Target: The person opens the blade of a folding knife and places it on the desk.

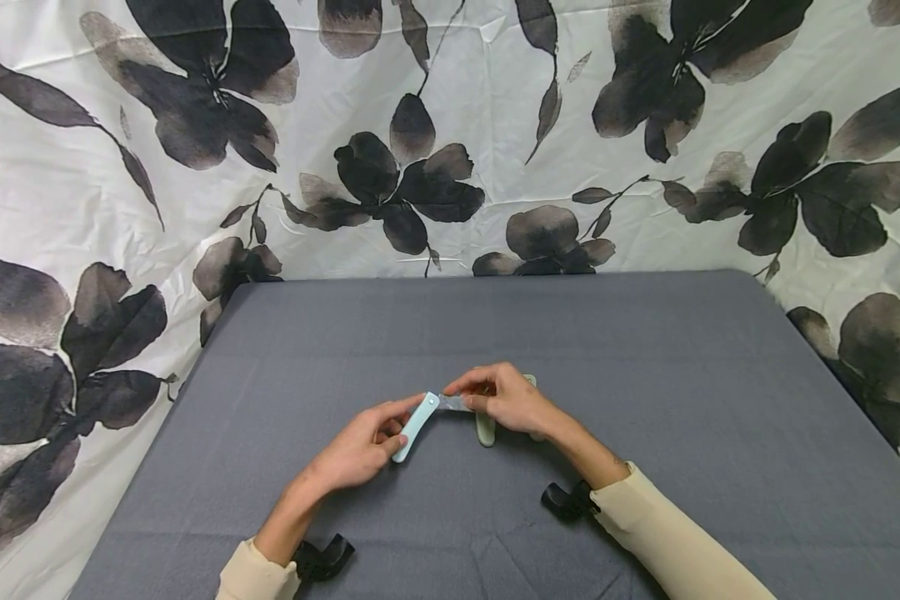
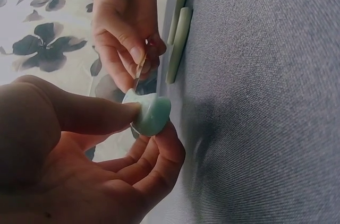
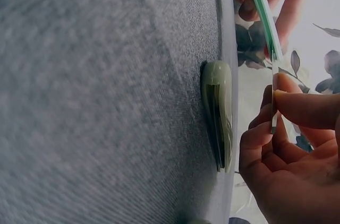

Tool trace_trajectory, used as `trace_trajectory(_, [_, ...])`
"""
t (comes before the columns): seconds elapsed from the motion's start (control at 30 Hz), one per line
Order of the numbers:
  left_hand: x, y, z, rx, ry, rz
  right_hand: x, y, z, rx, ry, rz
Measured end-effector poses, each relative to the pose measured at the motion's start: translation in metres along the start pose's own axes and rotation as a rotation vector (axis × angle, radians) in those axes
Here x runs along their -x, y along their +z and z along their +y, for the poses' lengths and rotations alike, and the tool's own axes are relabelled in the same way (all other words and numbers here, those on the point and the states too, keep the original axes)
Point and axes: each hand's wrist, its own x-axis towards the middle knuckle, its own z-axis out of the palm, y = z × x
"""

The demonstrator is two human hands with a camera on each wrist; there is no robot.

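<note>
A folding knife with a light blue handle [image 1: 417, 428] is partly opened above the table. My left hand [image 1: 362, 448] pinches the handle between thumb and fingers. The short metal blade [image 1: 452, 403] points right, and my right hand [image 1: 516, 402] pinches it between thumb and fingertips. In the right wrist view the blade [image 3: 274, 88] runs out of the green-looking handle [image 3: 264, 17]. Beneath the right hand lies a folded knife with a pale green handle [image 1: 485, 429]. A second pale green handle [image 1: 531, 380] is mostly hidden behind that hand in the head view.
Grey cloth covers the table [image 1: 330, 333]. Behind and beside it hangs a white curtain [image 1: 525, 183] with dark flowers. Black wrist mounts [image 1: 568, 502] sit under both forearms. Side by side, the two green handles [image 2: 180, 43] lie close together on the cloth.
</note>
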Motion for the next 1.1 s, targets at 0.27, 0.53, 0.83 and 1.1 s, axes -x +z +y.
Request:
trace_trajectory(0.27, [0.0021, -0.0007, -0.0006, -0.015, -0.009, -0.048, 0.0007, -0.0004, -0.0012, 0.033, -0.015, -0.025])
trace_trajectory(0.53, [0.0051, -0.0014, -0.0026, -0.015, -0.004, -0.082, 0.0021, 0.0017, -0.0015, 0.037, -0.035, -0.037])
trace_trajectory(0.83, [0.0053, -0.0014, -0.0032, -0.010, -0.003, -0.099, 0.0018, 0.0012, -0.0010, 0.052, -0.042, -0.054])
trace_trajectory(1.1, [0.0062, -0.0030, -0.0029, -0.014, -0.012, -0.120, 0.0012, 0.0018, -0.0034, 0.069, -0.004, -0.068])
